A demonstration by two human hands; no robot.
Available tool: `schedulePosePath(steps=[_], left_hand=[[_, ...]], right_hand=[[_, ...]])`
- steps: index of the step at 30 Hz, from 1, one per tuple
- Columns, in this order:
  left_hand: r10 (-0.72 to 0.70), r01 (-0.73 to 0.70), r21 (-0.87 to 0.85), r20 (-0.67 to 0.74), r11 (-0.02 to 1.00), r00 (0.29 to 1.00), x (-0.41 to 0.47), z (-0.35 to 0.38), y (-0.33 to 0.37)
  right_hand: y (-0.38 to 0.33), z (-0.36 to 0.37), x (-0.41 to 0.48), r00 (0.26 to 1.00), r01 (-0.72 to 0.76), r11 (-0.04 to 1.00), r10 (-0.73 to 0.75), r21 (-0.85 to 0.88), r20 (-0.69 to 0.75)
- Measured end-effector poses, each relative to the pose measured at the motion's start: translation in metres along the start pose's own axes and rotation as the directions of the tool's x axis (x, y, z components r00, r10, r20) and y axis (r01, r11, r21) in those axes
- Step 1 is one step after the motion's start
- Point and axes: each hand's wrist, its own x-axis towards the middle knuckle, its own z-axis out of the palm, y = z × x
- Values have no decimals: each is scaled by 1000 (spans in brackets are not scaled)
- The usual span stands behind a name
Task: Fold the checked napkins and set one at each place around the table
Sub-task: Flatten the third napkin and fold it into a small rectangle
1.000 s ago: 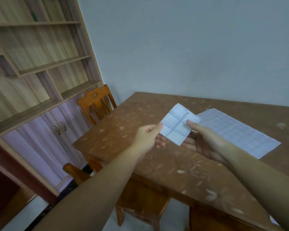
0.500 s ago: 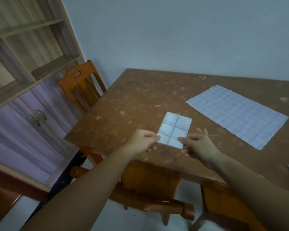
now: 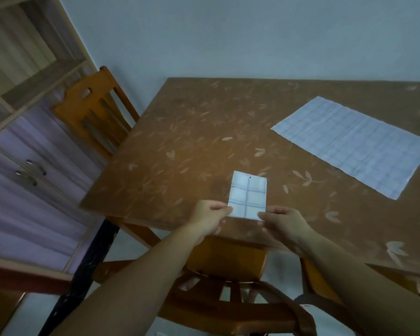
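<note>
A chair is tucked under the near edge of the table. Above it, the left hand and the right hand each pinch a near corner of the folded napkin. It lies flat close to the table's edge. Farther right, an open napkin lies spread out. Another chair stands at the far left.

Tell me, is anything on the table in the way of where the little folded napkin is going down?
Nothing visible is. The folded napkin is pinched at its near corners by the left hand and right hand, over bare table near the edge. The unfolded napkin lies apart, farther back on the right.
</note>
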Motion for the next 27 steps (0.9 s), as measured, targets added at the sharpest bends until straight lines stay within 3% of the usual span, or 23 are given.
schedulePosePath(steps=[10,13,18,23,27], left_hand=[[-119,113,138,33,984,992,37,-28,-41],[-92,85,136,50,987,995,54,-31,-48],[-72,69,82,22,994,997,77,-40,-59],[-37,34,178,10,983,999,84,-58,-65],[78,-87,216,51,972,996,92,-67,-30]], right_hand=[[30,36,44,997,-78,988,76,-132,-23],[33,43,53,995,-70,978,53,-198,-87],[31,58,70,983,-90,988,68,-123,-171],[37,67,70,966,-103,984,65,-145,-249],[14,60,57,957,-57,972,-12,-229,-289]])
